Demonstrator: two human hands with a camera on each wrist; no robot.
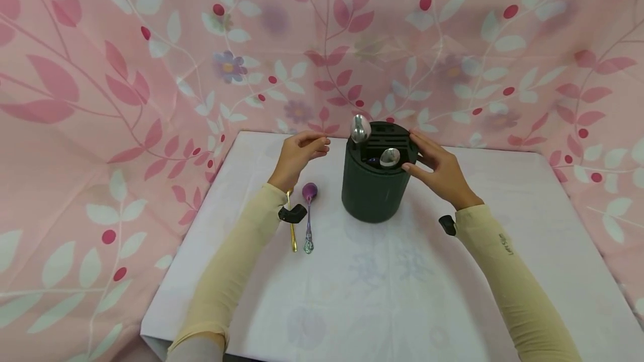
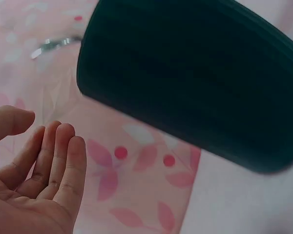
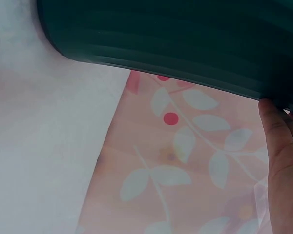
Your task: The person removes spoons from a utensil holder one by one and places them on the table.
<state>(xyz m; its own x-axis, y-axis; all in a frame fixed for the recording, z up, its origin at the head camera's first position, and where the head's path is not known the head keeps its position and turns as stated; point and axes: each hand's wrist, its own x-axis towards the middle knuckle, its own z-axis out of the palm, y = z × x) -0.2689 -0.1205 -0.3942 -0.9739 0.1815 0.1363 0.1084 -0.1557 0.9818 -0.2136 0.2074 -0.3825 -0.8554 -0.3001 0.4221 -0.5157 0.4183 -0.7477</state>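
A dark green utensil holder [image 1: 374, 197] stands upright on the table, its top partly covered by a slotted section. My right hand [image 1: 440, 172] grips its right rim, thumb at the front and fingers toward the back. One silver spoon [image 1: 360, 129] sticks up at the holder's left side; another silver spoon [image 1: 389, 157] shows its bowl in the front opening, beside a small dark shiny piece [image 1: 372, 161]. Left of the holder, apart from it, my left hand [image 1: 297, 155] is in the air with loosely bent fingers and nothing in them, as the left wrist view [image 2: 44, 180] confirms.
On the white-covered table [image 1: 352, 295], a purple spoon with a patterned handle [image 1: 309, 233] and a gold-handled utensil [image 1: 294, 236] lie below my left hand, the gold one partly hidden by the wrist. Pink floral cloth [image 1: 322, 43] hangs behind and at both sides.
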